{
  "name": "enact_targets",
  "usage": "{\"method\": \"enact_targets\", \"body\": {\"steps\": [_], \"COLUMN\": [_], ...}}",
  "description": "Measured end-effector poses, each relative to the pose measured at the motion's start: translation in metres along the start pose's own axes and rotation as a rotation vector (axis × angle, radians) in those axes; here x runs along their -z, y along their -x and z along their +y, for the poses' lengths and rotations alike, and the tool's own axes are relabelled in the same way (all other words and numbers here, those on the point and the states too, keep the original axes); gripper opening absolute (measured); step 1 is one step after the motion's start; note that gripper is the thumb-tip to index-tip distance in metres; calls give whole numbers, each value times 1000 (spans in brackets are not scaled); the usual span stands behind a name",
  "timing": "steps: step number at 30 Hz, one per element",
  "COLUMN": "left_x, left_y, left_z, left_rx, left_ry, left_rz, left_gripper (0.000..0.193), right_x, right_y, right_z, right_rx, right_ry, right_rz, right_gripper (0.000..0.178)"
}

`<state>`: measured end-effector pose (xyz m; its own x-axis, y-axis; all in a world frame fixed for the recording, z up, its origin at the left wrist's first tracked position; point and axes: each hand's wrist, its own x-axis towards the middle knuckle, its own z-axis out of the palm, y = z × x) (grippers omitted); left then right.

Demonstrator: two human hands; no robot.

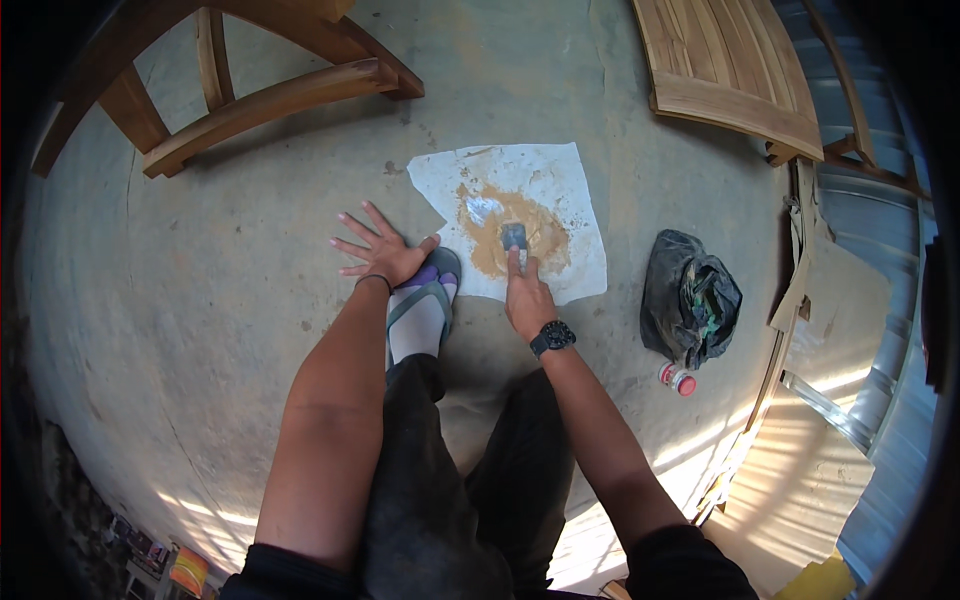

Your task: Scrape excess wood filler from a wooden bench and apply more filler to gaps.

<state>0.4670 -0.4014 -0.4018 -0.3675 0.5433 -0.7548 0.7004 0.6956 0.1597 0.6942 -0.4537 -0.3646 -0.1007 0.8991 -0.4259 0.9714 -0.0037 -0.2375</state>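
Observation:
A white sheet of paper (560, 175) lies on the concrete floor with a patch of tan-brown paste (545, 235) in its middle. My right hand (527, 297), with a black watch on the wrist, presses a small grey scraper blade (514, 236) into the paste, forefinger stretched along it. My left hand (382, 250) rests flat on the floor with fingers spread, just left of the paper's corner and beside my foot in a white sock and sandal (422, 312).
A black plastic bag (688, 295) lies right of the paper, with a small red-capped container (680, 381) below it. A wooden chair frame (250, 95) stands at the upper left. Slatted wooden panels (730, 70) and boards lean at the upper right, by a corrugated metal wall.

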Motion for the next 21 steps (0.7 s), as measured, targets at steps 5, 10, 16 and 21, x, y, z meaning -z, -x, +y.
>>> {"method": "enact_targets", "body": {"steps": [5, 10, 16, 21], "left_x": [7, -1, 3, 3], "left_y": [-3, -2, -6, -5], "left_z": [-7, 0, -3, -12], "left_rx": [7, -7, -2, 12], "left_ry": [-6, -8, -22, -25], "left_rz": [33, 27, 45, 29], "left_gripper": [141, 141, 141, 141], "right_x": [43, 24, 0, 58], "right_y": [-5, -35, 19, -12], "right_z": [-10, -3, -4, -22], "right_rx": [39, 121, 4, 27], "right_ry": [55, -15, 25, -17], "right_rz": [-157, 35, -38, -78], "right_gripper": [57, 57, 53, 59]}}
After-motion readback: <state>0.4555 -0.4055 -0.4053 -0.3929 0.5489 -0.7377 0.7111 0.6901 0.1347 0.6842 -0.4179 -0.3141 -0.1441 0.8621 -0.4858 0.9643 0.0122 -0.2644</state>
